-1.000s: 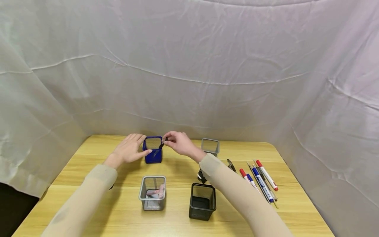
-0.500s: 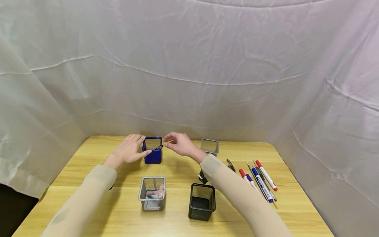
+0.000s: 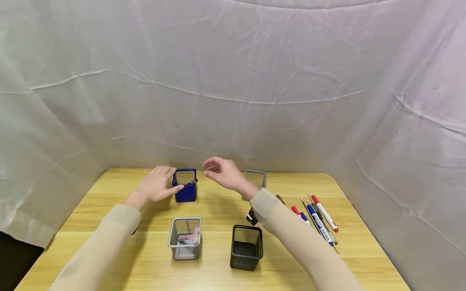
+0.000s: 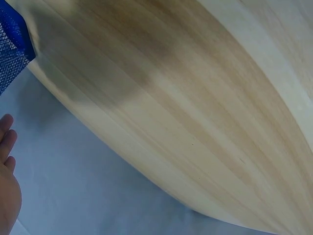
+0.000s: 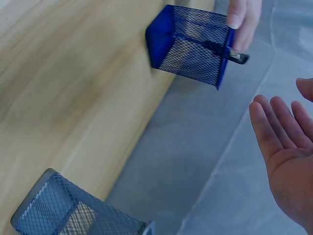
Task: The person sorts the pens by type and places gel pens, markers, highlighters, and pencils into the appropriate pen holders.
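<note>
The right hand [image 3: 223, 174] hangs empty, fingers loosely extended and thumb parted from them; the left hand [image 3: 154, 186] is outstretched, thumb spread wide. Nearest stand a square silver mesh pot [image 3: 186, 254] holding a pink object [image 3: 195, 235] and a square black mesh pot [image 3: 243, 262]; farther right lie loose markers and pens [image 3: 320, 224]. At the back, the left hand rests against the left side of a square blue mesh pot [image 3: 185, 195], where a slim black pen [image 5: 212, 46] leans, its clip end jutting over the right rim. Good handling here probably means a light, steady left touch while the right fingers stay clear of that clip, since snagging it could tip the pot. A second ago the right fingers pinched the pen; now they are free, slightly higher, and the left hand barely differs.
</note>
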Available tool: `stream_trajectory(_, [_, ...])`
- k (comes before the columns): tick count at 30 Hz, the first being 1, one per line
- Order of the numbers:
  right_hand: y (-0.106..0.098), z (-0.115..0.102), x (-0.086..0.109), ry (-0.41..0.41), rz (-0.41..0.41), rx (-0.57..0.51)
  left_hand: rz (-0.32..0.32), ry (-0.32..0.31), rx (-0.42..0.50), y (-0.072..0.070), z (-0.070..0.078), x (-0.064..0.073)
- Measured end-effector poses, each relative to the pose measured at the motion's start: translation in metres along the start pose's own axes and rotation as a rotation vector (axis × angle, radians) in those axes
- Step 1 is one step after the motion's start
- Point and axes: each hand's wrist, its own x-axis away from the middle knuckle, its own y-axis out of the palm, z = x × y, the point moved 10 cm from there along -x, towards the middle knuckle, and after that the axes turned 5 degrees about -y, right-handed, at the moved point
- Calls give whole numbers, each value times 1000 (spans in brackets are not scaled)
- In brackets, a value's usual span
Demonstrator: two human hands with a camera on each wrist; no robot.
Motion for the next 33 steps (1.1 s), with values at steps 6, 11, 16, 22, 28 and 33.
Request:
stream_trajectory(6, [-17,-5,7,-7,52,-27,-9,3,-13,1,-1,1])
stream_trajectory(11, [-34,-6,15,-14,105,-46,-4,1,-6,0,-1,1])
stream_trajectory(16, [-48,-3,24,-17,158,-66,5,1,0,-1,-3,-1])
stream_trajectory(22, [-63,0,35,-49,217,-94,10,8,-2,-1,-5,0])
stream_trajectory(28, [-77,4,49,-53,254,-74,-2,2,-7,1,-6,0])
stream_trajectory(33, [-88,11,63,-43,276,-68,-7,-3,-2,1,-7,0])
